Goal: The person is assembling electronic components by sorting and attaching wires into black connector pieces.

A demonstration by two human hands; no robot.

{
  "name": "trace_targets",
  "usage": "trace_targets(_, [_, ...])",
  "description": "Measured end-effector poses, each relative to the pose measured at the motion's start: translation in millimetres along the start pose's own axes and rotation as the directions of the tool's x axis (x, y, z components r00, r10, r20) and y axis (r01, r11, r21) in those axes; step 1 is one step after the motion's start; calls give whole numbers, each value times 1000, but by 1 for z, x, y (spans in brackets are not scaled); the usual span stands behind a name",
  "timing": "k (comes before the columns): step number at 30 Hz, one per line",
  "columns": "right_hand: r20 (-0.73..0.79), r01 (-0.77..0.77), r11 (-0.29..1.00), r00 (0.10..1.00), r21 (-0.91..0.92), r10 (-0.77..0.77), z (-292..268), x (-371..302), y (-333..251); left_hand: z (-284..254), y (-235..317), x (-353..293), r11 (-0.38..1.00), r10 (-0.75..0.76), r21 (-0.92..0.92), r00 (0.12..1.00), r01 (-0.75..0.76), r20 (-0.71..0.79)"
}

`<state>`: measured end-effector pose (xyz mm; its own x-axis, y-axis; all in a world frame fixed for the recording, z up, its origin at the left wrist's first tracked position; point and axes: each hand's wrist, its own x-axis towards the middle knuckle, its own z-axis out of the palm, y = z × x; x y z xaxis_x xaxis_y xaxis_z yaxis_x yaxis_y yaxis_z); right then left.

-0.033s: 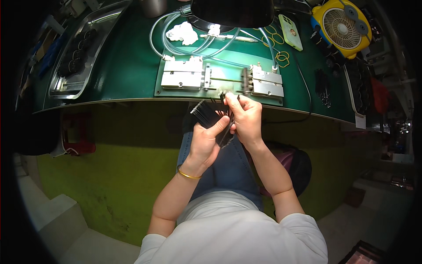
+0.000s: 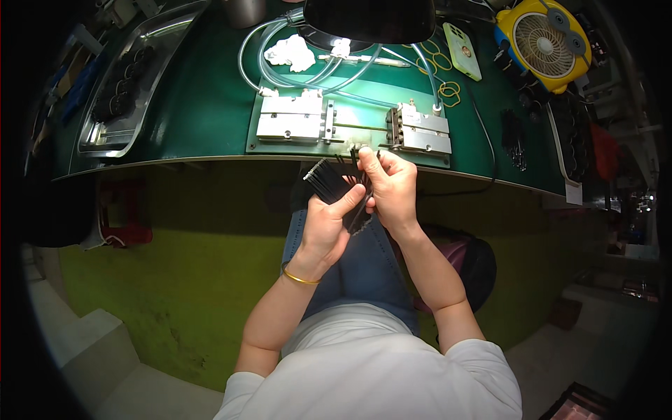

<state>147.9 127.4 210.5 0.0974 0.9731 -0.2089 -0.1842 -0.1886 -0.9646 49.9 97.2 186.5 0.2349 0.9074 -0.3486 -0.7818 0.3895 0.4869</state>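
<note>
My left hand is closed around a fanned bundle of thin black wires with pale tips, its thumb pressed over them. Close beside it, my right hand pinches some black wire ends at the bundle's far side, fingertips near the bench edge. Exactly how many strands it grips is hidden. Just beyond the fingertips stands a metal fixture on a pale base plate. It has a silver block on the left and another silver block on the right, with a dark jaw plate facing the gap.
Clear hoses loop behind the fixture under a black lamp head. Crumpled white tissue, yellow rubber bands, a green-cased phone and a yellow fan lie around. A metal tray of black coils sits left.
The right block's dark jaw plate, blurred before, now looks sharp and sits slightly further right. My hands and the wire bundle stay nearly where they were.
</note>
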Motion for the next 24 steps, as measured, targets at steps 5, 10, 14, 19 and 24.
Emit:
trace_targets(5, [30,63,998,998,2,-63,2,-2,2,-3,2,-2,999,-28,19,999,28,17])
trace_targets(10, [2,15,1000,1000,-20,-15,2,-5,-1,-3,1,-1,999,-21,37,1000,21,-1])
trace_targets(14, [-24,7,1000,1000,-14,-8,1,-2,2,0,0,0,1000,-10,30,1000,10,-5])
trace_targets(19, [-32,-15,1000,999,-12,14,1,1,1,1,0,1,1000,-14,17,1000,15,-5])
trace_targets(24, [5,-21,999,1000,31,21,-2,3,4,-1,-2,3,1000,-24,3,1000,24,20])
